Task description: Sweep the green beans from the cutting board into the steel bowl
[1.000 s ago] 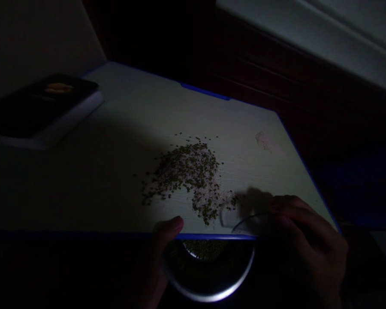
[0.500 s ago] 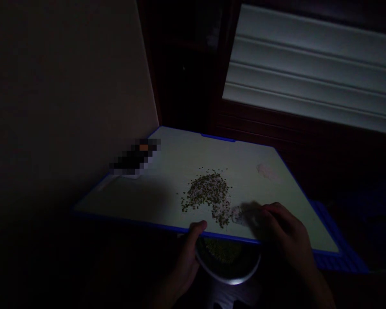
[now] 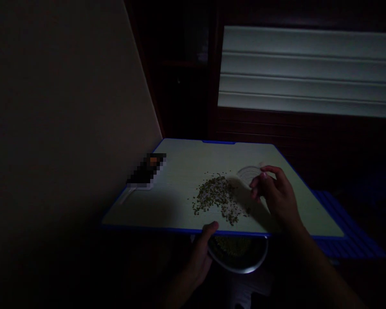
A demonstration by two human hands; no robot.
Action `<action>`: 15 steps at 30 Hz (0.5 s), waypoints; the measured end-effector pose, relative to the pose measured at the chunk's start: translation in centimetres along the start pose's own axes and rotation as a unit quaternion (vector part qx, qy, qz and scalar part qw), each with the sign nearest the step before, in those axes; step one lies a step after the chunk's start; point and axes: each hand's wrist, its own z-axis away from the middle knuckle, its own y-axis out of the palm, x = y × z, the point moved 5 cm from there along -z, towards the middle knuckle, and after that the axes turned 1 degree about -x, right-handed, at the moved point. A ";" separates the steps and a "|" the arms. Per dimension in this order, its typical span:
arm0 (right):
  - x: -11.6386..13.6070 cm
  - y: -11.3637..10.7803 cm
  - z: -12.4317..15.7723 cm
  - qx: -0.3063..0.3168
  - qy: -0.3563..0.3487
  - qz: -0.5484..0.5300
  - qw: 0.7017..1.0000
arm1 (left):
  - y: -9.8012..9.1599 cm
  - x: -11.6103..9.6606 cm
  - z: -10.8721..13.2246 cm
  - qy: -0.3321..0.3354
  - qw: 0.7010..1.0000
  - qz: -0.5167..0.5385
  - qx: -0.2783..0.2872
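My left hand [image 3: 203, 253] is at the near edge of a pale, blue-rimmed tabletop [image 3: 193, 156], thumb over the edge. Its fingers close on the left side of a metal bowl [image 3: 244, 271], which sits partly under the edge and holds green grains that look like mung beans [image 3: 233, 245]. My right hand [image 3: 275, 193] is closed above the tabletop, right of a mixed heap of green and white grains [image 3: 215, 191]. It pinches what looks like a spoon [image 3: 249, 174], smeared into a pale arc by motion.
A blurred-out dark object in a pale tray [image 3: 146, 171] lies at the tabletop's left edge, beside the wall [image 3: 83, 107]. Blue slatted plastic [image 3: 347, 240] sits low at the right. Behind the table stands dark wooden furniture with pale horizontal panels [image 3: 302, 71]. The room is dim.
My right hand has risen away from the near end of the heap toward the far right, swinging the spoon. The white grains seen on it before cannot be made out now. The view has shifted slightly.
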 end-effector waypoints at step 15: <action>1.0 -0.7 2.5 0.066 0.007 0.112 0.991 | -3.0 -1.9 0.8 0.016 0.987 -0.065 -0.148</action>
